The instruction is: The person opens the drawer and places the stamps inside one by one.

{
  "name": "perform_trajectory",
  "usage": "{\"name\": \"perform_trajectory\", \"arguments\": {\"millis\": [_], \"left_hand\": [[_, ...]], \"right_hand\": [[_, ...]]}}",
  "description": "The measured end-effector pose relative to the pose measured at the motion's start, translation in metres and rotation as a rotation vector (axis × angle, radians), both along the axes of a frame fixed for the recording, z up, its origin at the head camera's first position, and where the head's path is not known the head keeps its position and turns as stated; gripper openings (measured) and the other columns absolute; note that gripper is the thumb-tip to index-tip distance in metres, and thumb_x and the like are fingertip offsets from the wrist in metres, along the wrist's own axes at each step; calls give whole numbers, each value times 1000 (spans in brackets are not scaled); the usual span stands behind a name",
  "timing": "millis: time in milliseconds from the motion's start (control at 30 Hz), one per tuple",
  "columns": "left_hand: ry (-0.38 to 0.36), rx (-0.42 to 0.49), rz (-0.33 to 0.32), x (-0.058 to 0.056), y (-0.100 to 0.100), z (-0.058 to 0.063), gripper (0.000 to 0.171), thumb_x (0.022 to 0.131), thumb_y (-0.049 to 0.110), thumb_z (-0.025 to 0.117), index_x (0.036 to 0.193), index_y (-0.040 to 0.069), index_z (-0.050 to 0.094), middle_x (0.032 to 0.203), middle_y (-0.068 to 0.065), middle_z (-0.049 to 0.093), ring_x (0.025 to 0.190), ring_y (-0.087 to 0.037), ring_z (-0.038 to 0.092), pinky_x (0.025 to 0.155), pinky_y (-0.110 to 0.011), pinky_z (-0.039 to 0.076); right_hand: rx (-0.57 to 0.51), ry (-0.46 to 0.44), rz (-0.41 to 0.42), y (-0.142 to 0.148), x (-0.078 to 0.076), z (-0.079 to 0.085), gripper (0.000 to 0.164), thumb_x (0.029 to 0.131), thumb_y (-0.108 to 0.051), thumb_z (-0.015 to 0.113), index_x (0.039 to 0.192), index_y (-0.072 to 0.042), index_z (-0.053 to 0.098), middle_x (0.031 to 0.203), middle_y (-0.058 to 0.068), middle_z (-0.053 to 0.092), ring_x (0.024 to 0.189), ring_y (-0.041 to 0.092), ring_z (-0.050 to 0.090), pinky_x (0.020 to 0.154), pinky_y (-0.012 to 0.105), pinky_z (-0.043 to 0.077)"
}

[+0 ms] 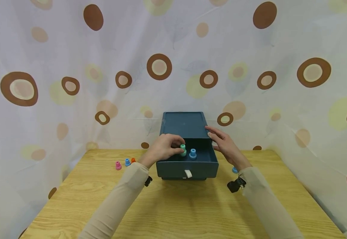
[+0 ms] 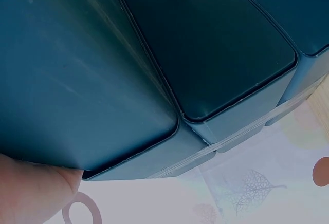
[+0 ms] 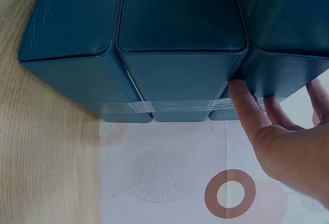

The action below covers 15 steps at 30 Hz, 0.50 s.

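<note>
A dark blue drawer cabinet (image 1: 183,124) stands on the table with its top drawer (image 1: 173,169) pulled out toward me. Over that drawer, my left hand (image 1: 165,146) pinches a mint-green stepped peg (image 1: 183,153) with a hole in its top. Beside it in the drawer stands a light blue peg (image 1: 192,155) of the same shape. My right hand (image 1: 225,146) rests its extended fingers along the cabinet's right side, and the right wrist view shows fingertips (image 3: 239,88) against the wall. Only the thumb (image 2: 41,188) of my left hand shows in the left wrist view.
Left of the cabinet, a pink peg (image 1: 118,165), a blue peg (image 1: 127,162) and a partly hidden orange peg (image 1: 133,160) sit on the wooden table (image 1: 167,212). Another blue piece (image 1: 235,170) lies by my right wrist. A patterned curtain (image 1: 179,39) hangs behind.
</note>
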<state>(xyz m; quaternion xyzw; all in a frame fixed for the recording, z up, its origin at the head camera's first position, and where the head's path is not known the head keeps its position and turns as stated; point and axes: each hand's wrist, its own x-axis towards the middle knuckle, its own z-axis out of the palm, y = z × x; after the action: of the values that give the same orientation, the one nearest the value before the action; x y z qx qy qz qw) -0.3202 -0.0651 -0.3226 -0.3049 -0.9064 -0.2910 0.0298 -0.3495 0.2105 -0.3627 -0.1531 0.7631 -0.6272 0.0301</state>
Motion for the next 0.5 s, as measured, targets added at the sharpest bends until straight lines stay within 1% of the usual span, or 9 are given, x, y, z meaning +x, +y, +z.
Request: {"name": "perform_trajectory", "arguments": {"millis": [100,333,400,500], "left_hand": [[-5,7,-3,0,-1,0,27,91,24,71,117,17,70,110,1,73,102,-13,68,91,-36,54],[-9,17,-33,1,-2,1,37,90,24,73,125,13,67,118,-2,71,104,-14,69,91,-34,54],[-7,24,-42,1,-4,1,37,90,23,73,125,12,67,118,-3,71,104,-15,69,91,-33,55],[-7,64,-62,0,-6,1,35,91,21,71,124,10,68,117,-5,72,104,-16,69,90,-32,55]], "right_hand": [[1,-1,1,0,0,1,56,103,-43,47,153,-21,35,164,4,17,151,34,14,115,63,22],[-7,1,4,-1,1,0,56,103,-43,46,154,-21,35,164,5,17,151,34,14,115,63,21],[-6,3,7,-1,1,0,56,103,-43,46,154,-21,35,164,5,17,151,35,14,115,63,21],[-4,7,7,-1,1,0,56,103,-43,46,154,-21,35,164,5,17,151,35,14,115,63,22]]}}
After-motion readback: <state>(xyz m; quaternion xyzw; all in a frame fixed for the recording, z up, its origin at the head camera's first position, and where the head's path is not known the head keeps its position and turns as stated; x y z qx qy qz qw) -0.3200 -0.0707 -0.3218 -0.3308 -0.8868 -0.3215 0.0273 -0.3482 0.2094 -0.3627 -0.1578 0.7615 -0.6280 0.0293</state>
